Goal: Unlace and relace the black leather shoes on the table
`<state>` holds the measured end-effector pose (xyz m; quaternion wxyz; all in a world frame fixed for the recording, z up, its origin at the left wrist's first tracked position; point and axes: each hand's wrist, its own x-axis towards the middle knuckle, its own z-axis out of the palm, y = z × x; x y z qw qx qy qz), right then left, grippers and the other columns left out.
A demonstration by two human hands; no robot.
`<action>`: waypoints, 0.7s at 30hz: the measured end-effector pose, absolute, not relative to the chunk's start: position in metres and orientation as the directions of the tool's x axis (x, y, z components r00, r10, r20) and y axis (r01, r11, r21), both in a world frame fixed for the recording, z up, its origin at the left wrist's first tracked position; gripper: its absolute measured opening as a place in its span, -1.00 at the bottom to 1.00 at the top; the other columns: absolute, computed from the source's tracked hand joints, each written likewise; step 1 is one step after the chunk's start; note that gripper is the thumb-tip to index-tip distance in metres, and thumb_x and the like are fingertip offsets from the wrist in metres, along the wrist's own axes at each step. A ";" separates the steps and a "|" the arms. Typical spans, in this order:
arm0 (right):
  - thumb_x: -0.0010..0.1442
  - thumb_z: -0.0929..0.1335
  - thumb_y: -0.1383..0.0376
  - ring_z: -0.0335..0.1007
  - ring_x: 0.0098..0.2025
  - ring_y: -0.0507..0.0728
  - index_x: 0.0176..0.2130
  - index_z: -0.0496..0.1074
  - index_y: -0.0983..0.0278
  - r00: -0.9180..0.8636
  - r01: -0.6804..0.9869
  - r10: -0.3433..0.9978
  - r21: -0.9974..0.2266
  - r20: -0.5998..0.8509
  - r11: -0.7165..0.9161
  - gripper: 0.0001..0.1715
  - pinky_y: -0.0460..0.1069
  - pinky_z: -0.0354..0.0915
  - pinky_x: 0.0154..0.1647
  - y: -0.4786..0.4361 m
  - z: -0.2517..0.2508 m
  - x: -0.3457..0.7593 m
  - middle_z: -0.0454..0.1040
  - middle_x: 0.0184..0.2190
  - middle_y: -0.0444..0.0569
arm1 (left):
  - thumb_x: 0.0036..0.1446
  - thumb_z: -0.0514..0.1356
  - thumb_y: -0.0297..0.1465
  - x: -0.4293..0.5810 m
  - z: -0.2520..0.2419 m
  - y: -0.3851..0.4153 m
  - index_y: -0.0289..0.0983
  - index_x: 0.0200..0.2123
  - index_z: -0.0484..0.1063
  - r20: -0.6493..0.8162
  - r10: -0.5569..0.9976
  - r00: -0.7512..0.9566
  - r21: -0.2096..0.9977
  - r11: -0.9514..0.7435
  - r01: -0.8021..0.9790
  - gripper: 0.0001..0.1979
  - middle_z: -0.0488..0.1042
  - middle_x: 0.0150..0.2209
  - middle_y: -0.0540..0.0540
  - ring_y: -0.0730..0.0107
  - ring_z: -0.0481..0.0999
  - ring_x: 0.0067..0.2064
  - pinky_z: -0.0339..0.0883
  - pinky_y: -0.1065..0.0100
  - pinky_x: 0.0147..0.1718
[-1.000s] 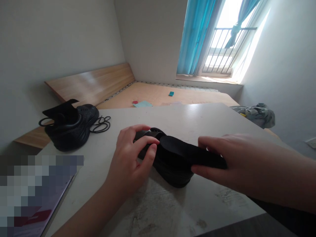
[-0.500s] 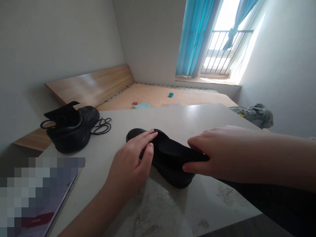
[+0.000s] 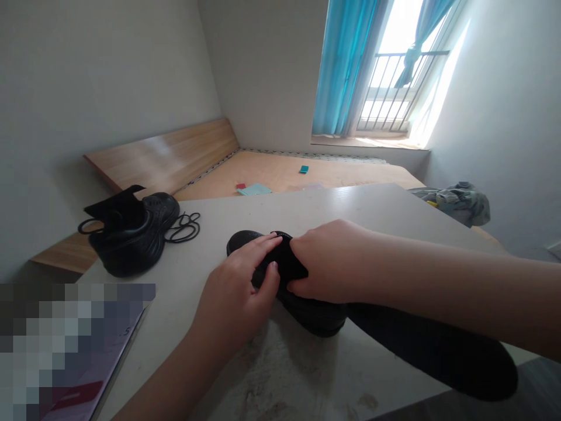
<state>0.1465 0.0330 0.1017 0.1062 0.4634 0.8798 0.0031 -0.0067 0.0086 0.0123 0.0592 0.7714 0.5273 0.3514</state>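
A black shoe point(image 3: 318, 318) lies on the white table with its toe toward the back left. My left hand point(image 3: 239, 278) grips its front part, fingers over the far edge of the opening and thumb on the near side. At the opening, my right hand point(image 3: 324, 263) pinches a flat black piece that looks like an insole point(image 3: 464, 356). Its rounded end sticks out under my right forearm, past the table's front edge. The hand hides how far the piece reaches into the shoe.
A second black shoe point(image 3: 131, 242), its laces loose beside it, stands at the table's point(image 3: 210, 245) left edge. A flat purplish item point(image 3: 105, 351), partly pixelated, lies at front left. Behind are a bed point(image 3: 272, 166) with small items and a grey cloth heap point(image 3: 467, 202).
My right hand has moved left along the shoe, closer to my left hand, and the flat black piece has moved left with it. My left hand keeps its grip. The view has shifted slightly.
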 end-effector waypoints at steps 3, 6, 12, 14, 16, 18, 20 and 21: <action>0.08 0.33 0.12 0.48 -0.39 0.23 -0.25 0.42 0.29 -0.536 0.829 0.814 0.041 -0.225 0.557 -0.69 -0.01 0.15 -0.51 0.028 0.097 0.161 0.53 -0.42 0.02 | 0.22 0.02 -0.35 -0.006 0.013 0.007 -0.25 0.07 0.43 0.488 0.850 0.200 0.455 -0.443 0.772 -0.60 0.49 0.10 -0.09 0.23 0.47 0.11 0.36 0.15 0.10; 0.01 0.37 0.07 0.47 -0.31 0.22 -0.19 0.34 0.24 -0.492 0.870 0.837 -0.114 -0.239 0.479 -0.60 -0.01 0.19 -0.45 0.021 0.093 0.178 0.52 -0.33 -0.02 | 0.23 0.02 -0.36 -0.005 0.013 0.007 -0.24 0.08 0.42 0.495 0.845 0.203 0.452 -0.450 0.770 -0.60 0.47 0.12 -0.08 0.23 0.46 0.12 0.36 0.14 0.11; 0.05 0.34 0.06 0.41 -0.33 0.15 -0.21 0.34 0.21 -0.405 0.909 0.898 -0.179 -0.172 0.375 -0.64 -0.02 0.16 -0.43 0.013 0.088 0.191 0.49 -0.34 -0.07 | 0.23 0.01 -0.37 -0.004 0.012 0.008 -0.23 0.09 0.42 0.489 0.848 0.205 0.451 -0.447 0.773 -0.61 0.47 0.12 -0.07 0.23 0.45 0.13 0.35 0.13 0.11; 0.08 0.32 0.06 0.39 -0.38 0.13 -0.26 0.35 0.21 -0.404 0.913 0.909 -0.113 -0.100 0.393 -0.69 -0.02 0.12 -0.46 0.014 0.087 0.188 0.48 -0.39 -0.09 | 0.23 0.01 -0.37 -0.004 0.011 0.008 -0.24 0.09 0.41 0.488 0.848 0.205 0.448 -0.445 0.776 -0.60 0.47 0.12 -0.08 0.22 0.45 0.13 0.35 0.12 0.11; 0.11 0.32 0.08 0.38 -0.38 0.14 -0.33 0.37 0.23 -0.436 0.900 0.899 -0.033 -0.041 0.435 -0.73 -0.01 0.13 -0.45 0.015 0.086 0.183 0.47 -0.41 -0.07 | 0.23 0.01 -0.36 -0.004 0.011 0.008 -0.25 0.09 0.41 0.492 0.846 0.205 0.444 -0.447 0.777 -0.60 0.47 0.12 -0.09 0.22 0.45 0.13 0.35 0.13 0.11; 0.13 0.33 0.11 0.39 -0.26 0.19 -0.38 0.39 0.26 -0.494 0.869 0.869 0.034 -0.003 0.494 -0.74 0.02 0.21 -0.37 0.016 0.086 0.178 0.46 -0.36 -0.01 | 0.23 0.01 -0.37 -0.005 0.011 0.007 -0.25 0.09 0.41 0.497 0.842 0.207 0.443 -0.452 0.774 -0.60 0.47 0.12 -0.09 0.23 0.45 0.13 0.35 0.14 0.11; 0.13 0.34 0.13 0.35 -0.07 0.27 -0.43 0.43 0.30 -0.550 0.833 0.835 0.079 0.021 0.547 -0.72 0.07 0.29 -0.21 0.019 0.085 0.173 0.46 -0.25 0.07 | 0.23 0.01 -0.36 -0.005 0.011 0.006 -0.24 0.09 0.42 0.500 0.841 0.208 0.446 -0.456 0.770 -0.60 0.48 0.11 -0.09 0.24 0.45 0.13 0.35 0.15 0.11; 0.13 0.35 0.13 0.31 0.02 0.31 -0.45 0.45 0.31 -0.569 0.820 0.822 0.092 0.027 0.565 -0.71 0.10 0.31 -0.12 0.021 0.084 0.171 0.45 -0.18 0.11 | 0.23 0.01 -0.36 -0.005 0.011 0.006 -0.24 0.09 0.42 0.498 0.842 0.207 0.449 -0.455 0.769 -0.60 0.47 0.12 -0.09 0.23 0.45 0.13 0.35 0.15 0.11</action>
